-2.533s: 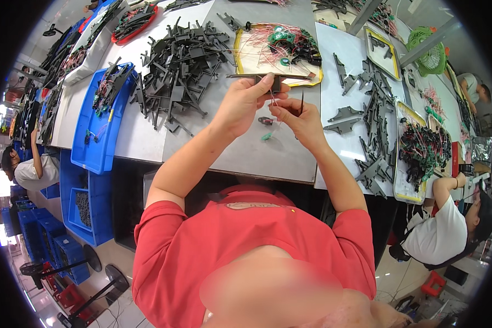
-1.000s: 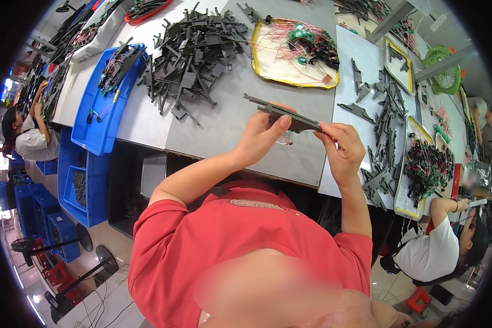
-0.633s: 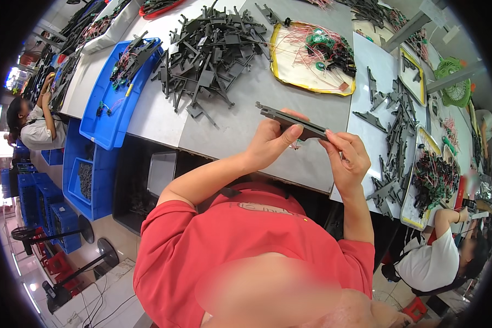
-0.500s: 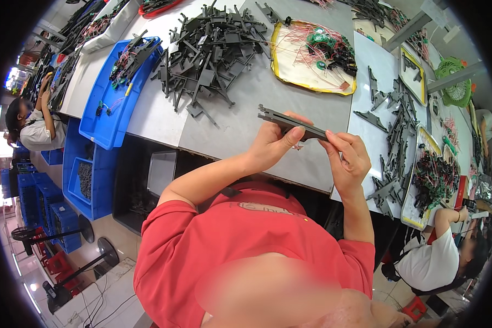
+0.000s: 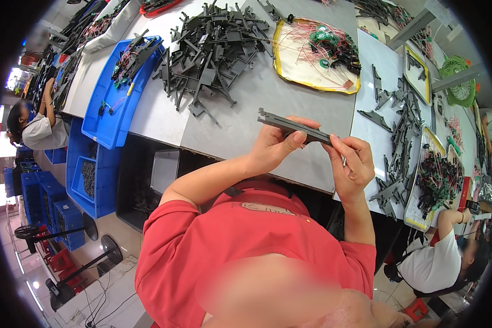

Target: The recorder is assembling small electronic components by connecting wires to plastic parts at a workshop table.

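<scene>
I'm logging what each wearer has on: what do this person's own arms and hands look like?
Red short sleeves cover the upper arms; the forearms below are bare. The left hand and right hand are ungloved, and neither wrist shows a watch or band.

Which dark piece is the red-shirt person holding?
The long bar in the left hand and right hand; those in the pile lie on the table.

my left hand (image 5: 274,146) grips a dark bar (image 5: 298,128); my right hand (image 5: 354,167) pinches its end; beyond my fingers (image 5: 359,148) lies a yellow-rimmed tray (image 5: 303,77).
</scene>
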Action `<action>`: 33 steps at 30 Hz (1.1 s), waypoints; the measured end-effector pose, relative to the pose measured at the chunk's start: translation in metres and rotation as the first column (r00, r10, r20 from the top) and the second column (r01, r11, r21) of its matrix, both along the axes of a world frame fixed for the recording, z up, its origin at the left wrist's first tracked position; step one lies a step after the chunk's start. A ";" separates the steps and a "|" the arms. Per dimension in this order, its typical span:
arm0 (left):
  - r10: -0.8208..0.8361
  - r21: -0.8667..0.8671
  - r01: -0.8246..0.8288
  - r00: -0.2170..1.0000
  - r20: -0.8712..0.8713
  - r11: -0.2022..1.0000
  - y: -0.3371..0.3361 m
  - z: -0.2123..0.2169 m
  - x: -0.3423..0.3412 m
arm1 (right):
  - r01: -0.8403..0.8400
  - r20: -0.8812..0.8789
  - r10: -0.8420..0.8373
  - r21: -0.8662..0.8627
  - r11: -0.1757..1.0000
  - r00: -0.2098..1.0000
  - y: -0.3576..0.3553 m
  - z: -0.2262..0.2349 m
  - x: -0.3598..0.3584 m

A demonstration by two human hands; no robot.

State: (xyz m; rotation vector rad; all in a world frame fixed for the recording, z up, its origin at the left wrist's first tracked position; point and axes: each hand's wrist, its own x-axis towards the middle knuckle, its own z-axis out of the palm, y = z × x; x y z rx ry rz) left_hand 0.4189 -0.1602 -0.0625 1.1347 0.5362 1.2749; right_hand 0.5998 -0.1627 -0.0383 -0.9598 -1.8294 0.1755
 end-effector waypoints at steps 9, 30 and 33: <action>0.008 0.068 -0.005 0.999 -0.039 0.998 -0.002 0.001 -0.003 | -0.041 -0.031 0.034 -0.257 0.966 0.999 -0.007 0.013 0.010; -0.033 0.180 0.040 0.998 -0.044 0.983 -0.003 0.007 -0.013 | -0.293 -0.276 0.184 -0.435 0.852 0.944 -0.006 0.014 0.008; -0.028 0.171 0.033 0.999 -0.033 0.985 -0.003 0.007 -0.014 | -0.237 -0.187 0.179 -0.359 0.903 0.966 -0.007 0.013 0.005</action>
